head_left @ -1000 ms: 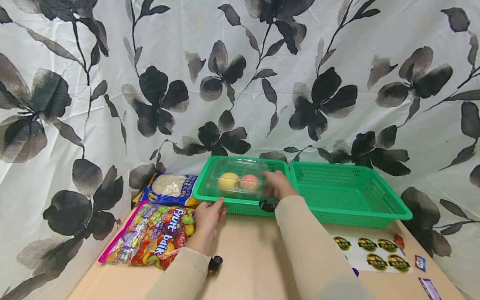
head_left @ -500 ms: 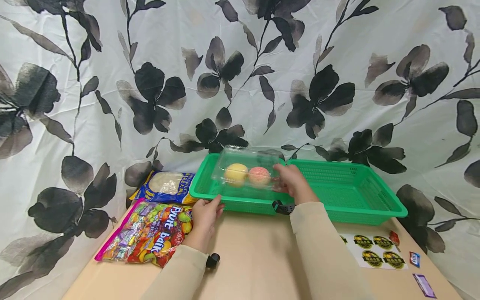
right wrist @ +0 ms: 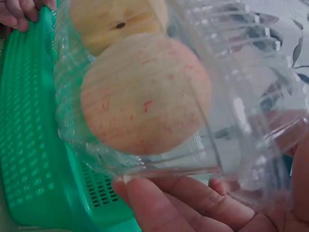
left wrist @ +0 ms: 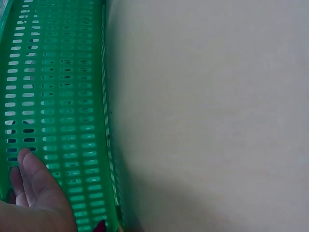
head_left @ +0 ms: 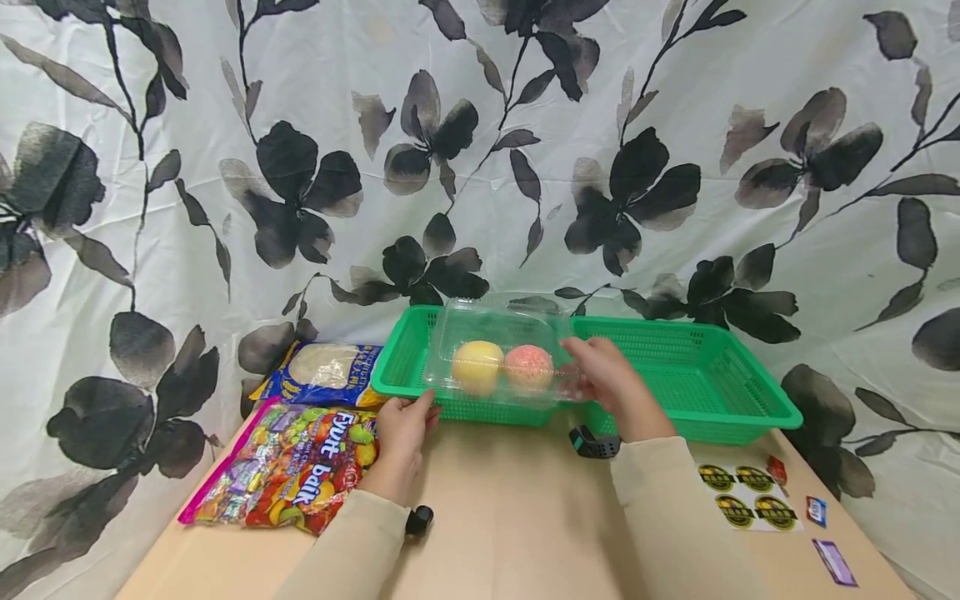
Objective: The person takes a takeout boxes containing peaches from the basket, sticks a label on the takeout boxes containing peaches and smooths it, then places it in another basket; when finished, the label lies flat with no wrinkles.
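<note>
The right hand (head_left: 611, 385) holds a clear box (head_left: 501, 354) with two apples (head_left: 504, 367) above a green basket (head_left: 408, 367). The left hand (head_left: 402, 427) lies flat and relaxed against that basket's side.

Both sleeved arms reach forward. The left hand (head_left: 403, 425) lies flat, fingers relaxed and extended. The right hand (head_left: 609, 383) is raised, its fingers curled in a grip.

Candy bag (head_left: 288, 471) front-left on tabletop (head_left: 510, 533), blue pack (head_left: 326, 375) just behind it. Sticker sheet (head_left: 742, 496) + small cards (head_left: 832, 562) at right. Floral cloth (head_left: 480, 150) as backdrop.
</note>
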A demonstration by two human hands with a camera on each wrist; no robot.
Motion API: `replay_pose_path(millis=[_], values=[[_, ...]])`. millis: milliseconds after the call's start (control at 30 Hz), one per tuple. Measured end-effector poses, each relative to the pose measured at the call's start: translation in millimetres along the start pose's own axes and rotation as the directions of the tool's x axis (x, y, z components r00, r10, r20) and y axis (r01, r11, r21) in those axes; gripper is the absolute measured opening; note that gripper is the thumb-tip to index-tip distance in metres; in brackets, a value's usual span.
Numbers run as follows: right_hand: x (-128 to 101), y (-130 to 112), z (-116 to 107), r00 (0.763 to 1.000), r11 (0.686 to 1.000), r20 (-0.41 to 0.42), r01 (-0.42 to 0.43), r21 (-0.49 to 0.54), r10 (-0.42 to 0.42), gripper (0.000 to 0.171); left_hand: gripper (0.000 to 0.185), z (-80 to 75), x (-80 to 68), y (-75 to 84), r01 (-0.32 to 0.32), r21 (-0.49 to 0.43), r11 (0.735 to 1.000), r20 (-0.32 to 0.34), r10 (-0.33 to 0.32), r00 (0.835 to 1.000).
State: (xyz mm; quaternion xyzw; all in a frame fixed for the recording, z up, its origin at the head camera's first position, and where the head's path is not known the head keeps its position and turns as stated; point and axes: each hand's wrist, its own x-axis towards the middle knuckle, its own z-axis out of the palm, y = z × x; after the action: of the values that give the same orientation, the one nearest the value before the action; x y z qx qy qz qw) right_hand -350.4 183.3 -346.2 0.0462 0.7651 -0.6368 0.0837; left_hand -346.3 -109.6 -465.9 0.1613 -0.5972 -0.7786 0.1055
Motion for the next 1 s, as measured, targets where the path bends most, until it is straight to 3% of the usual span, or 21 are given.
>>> replay_pose_path(millis=[200, 467, 733, 1000], values=[[-26, 4, -4, 0.999, 0.999, 0.031, 0.031, -0.009, -0.031, 0.067, 0.03, -1.0, -1.4, 0.1, -0.022, -0.008, 1.0, -0.008, 0.022, 1.0], [-71, 33, -7, 0.998, 0.996, -0.014, 0.055, -0.064, -0.056, 0.049, 0.04, -1.5, 0.1, -1.4, -0.06, 0.148, 0.987, -0.05, 0.068, 0.996], [-102, 80, 0, 0.999, 0.999, -0.048, -0.005, -0.052, 0.002, 0.041, 0.036, 0.9, -0.1, 2.9, -0.024, 0.007, 1.0, 0.007, 0.024, 1.0], [-108, 124, 18, 0.993, 0.997, -0.094, -0.071, -0.04, 0.067, 0.035, 0.036, -0.7, -2.9, 1.2, -0.025, 0.013, 1.0, 0.015, 0.025, 1.0]])
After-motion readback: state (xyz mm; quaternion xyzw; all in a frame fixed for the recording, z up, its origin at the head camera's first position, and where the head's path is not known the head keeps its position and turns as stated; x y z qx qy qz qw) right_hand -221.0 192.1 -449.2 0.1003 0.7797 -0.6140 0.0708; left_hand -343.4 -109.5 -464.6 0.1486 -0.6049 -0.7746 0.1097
